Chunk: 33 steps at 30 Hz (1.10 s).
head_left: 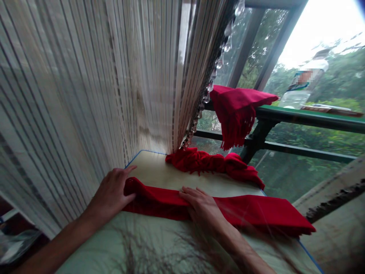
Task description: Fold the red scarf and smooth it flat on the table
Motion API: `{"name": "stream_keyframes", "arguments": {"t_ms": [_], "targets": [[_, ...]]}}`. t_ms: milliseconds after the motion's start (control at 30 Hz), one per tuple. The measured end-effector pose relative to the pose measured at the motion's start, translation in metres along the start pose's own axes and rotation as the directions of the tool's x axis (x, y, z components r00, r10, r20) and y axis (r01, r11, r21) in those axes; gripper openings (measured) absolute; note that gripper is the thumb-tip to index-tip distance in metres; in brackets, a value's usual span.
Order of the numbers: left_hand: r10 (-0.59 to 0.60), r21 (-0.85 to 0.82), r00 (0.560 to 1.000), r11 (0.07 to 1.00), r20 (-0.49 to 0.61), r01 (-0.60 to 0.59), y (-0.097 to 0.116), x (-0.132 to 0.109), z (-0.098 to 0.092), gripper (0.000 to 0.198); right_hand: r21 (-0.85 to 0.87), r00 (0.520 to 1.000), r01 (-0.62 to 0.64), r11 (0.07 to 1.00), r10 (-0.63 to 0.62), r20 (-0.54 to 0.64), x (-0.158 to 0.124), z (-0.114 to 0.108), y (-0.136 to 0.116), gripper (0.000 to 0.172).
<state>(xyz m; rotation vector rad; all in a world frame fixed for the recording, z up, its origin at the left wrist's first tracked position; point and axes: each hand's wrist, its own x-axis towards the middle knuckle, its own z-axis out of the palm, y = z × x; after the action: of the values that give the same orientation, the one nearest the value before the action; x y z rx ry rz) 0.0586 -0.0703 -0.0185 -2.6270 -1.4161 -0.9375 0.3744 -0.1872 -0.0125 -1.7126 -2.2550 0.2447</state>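
A red scarf (256, 215) lies folded flat across a pale table (159, 171) by a window. My left hand (110, 192) rests at the scarf's left end, fingers stretched out, thumb against the fabric. My right hand (201, 205) lies flat on the scarf's middle, fingers extended and pressing down. A second, bunched red scarf (211, 161) sits at the table's far edge. A third red scarf (236, 108) with a fringe hangs over a green railing (310, 118).
A striped cream curtain (99, 83) with a beaded edge hangs along the left and back of the table. A plastic bottle (303, 82) stands on the railing at the right. Window glass and trees lie beyond.
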Motion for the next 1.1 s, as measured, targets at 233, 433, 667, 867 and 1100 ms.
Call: {"name": "stream_keyframes", "arguments": {"t_ms": [233,433,667,867,1100], "targets": [[-0.046,0.027,0.938,0.999,0.344,0.040,-0.032,0.019,-0.008,0.052,0.030,1.000,-0.015,0.999,0.015,-0.015,-0.002,0.001,0.004,0.072],[-0.085,0.012,0.919,0.996,0.385,0.087,-0.067,0.024,-0.031,0.060,0.023,1.000,-0.011,1.000,0.011,0.004,-0.005,0.002,0.005,0.079],[0.009,-0.039,0.946,0.999,0.325,0.005,-0.031,0.003,-0.038,0.049,0.006,0.998,-0.009,1.000,0.008,0.056,-0.007,0.004,0.004,0.082],[0.188,-0.164,0.920,0.977,0.345,-0.138,0.003,0.019,-0.003,0.051,0.019,0.995,-0.018,1.000,0.016,0.095,-0.010,-0.003,0.003,0.075],[0.204,-0.249,0.829,0.965,0.520,-0.082,-0.035,0.050,-0.002,0.046,0.227,0.999,-0.030,0.973,0.022,0.040,-0.019,-0.012,0.038,0.060]]}}
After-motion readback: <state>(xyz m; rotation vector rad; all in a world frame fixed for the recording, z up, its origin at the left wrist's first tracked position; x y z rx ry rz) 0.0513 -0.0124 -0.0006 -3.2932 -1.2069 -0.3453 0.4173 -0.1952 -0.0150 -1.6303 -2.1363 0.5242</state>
